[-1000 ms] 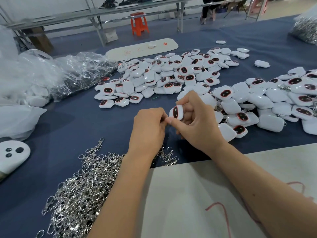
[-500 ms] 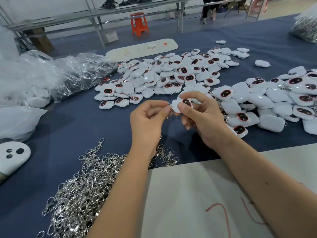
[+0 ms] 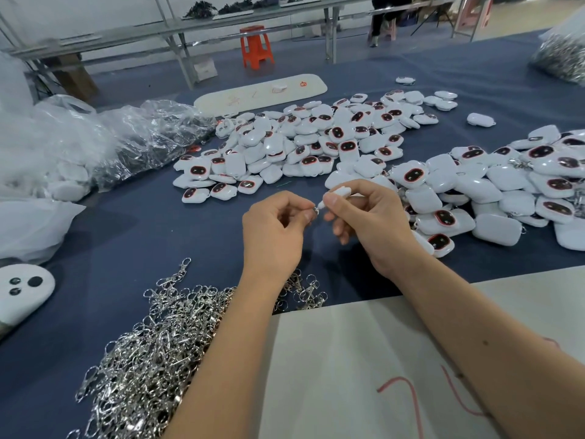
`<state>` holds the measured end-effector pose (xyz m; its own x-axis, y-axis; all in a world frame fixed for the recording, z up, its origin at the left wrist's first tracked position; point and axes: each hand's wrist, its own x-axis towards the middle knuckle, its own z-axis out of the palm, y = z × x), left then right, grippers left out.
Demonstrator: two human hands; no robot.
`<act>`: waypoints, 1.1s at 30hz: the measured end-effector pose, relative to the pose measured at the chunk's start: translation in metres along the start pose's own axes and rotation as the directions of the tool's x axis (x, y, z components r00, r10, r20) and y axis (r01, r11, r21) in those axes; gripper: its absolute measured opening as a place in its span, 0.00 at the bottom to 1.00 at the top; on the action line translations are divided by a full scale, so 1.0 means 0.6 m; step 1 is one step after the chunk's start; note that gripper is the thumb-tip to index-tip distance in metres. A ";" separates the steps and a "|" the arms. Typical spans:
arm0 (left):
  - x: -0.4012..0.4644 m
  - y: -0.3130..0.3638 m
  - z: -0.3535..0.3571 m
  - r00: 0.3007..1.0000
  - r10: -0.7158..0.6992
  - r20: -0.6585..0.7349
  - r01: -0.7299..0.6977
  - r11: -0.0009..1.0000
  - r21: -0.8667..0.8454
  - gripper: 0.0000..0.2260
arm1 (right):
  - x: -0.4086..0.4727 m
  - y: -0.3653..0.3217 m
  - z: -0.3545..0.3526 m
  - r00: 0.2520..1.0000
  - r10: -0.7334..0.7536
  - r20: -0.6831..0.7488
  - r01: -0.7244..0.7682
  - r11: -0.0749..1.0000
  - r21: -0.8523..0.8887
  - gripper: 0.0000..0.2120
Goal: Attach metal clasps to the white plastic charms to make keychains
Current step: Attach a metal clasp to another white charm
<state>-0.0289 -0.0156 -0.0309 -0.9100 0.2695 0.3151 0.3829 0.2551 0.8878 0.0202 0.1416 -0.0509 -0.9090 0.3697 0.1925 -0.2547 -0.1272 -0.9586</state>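
My right hand (image 3: pixel 373 223) pinches a white plastic charm (image 3: pixel 340 194) edge-on between thumb and fingers, above the blue table. My left hand (image 3: pixel 275 229) pinches a small metal clasp ring (image 3: pixel 315 211) that touches the charm's lower tip. Most of the clasp is hidden inside my left fingers. A heap of loose silver clasps (image 3: pixel 148 350) lies at the near left, under my left forearm. A pile of white charms with dark red-rimmed faces (image 3: pixel 300 147) spreads across the middle of the table, and a second pile of charms (image 3: pixel 506 188) lies to the right.
Clear plastic bags (image 3: pixel 95 144) with more parts sit at the left. A white board with red marks (image 3: pixel 364 369) covers the near right. A white oval piece with black dots (image 3: pixel 22 289) lies at the left edge. A long white plate (image 3: pixel 259 93) lies behind the piles.
Both hands have lifted slightly. My right hand has turned the charm so its dark face no longer shows, and the clasp ring now meets the charm's tip.
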 end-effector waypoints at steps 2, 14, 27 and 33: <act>-0.001 0.001 -0.004 0.998 0.026 0.050 -0.029 0.997 0.070 0.13 | 0.000 0.001 0.000 1.000 0.008 0.003 -0.008 1.000 -0.012 0.05; -0.009 0.034 0.015 0.839 -0.518 0.165 0.487 0.582 -0.651 0.07 | -0.009 -0.012 0.010 0.997 -0.073 0.033 0.073 0.997 0.000 0.14; -0.008 0.021 -0.002 0.995 -0.091 0.038 0.090 0.996 0.024 0.07 | -0.006 -0.001 0.012 0.993 -0.116 0.018 0.117 0.953 -0.279 0.05; -0.008 0.018 -0.008 0.996 -0.020 0.084 0.014 0.997 0.070 0.08 | -0.010 -0.005 0.013 0.992 -0.107 0.069 0.121 0.959 -0.256 0.05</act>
<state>-0.0208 -0.0187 -0.0210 -0.9009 0.3411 0.2683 0.3803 0.3229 0.8667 0.0237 0.1328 -0.0475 -0.8971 0.3169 0.3079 -0.2699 0.1587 -0.9497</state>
